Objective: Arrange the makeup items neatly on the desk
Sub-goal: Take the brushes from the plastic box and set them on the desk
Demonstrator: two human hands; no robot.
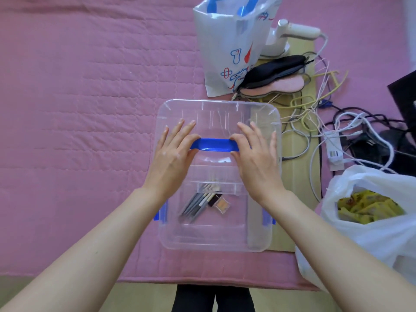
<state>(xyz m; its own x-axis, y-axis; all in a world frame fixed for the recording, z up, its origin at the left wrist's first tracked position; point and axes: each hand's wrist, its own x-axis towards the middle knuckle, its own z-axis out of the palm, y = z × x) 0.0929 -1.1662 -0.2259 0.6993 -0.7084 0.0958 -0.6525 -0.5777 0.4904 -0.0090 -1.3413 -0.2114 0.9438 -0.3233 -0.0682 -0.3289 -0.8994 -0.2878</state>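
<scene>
A clear plastic storage box (216, 239) with a clear lid and a blue handle (213, 145) lies on the pink quilt. Through the lid I see several grey makeup brushes (194, 206), a small black item (214, 199) and a peach compact (221, 205). My left hand (173, 156) rests flat on the lid at the handle's left end, its thumb against the handle. At the handle's right end lies my right hand (256, 156), fingers straight, thumb touching the handle. Blue side clips (160, 213) sit on both sides of the box.
A white printed plastic bag (229, 46) stands behind the box. Dark and pink insoles (274, 75), a white handheld appliance (290, 32) and a tangle of cables (337, 131) lie at the right. A white bag with yellow packets (369, 208) sits at the near right.
</scene>
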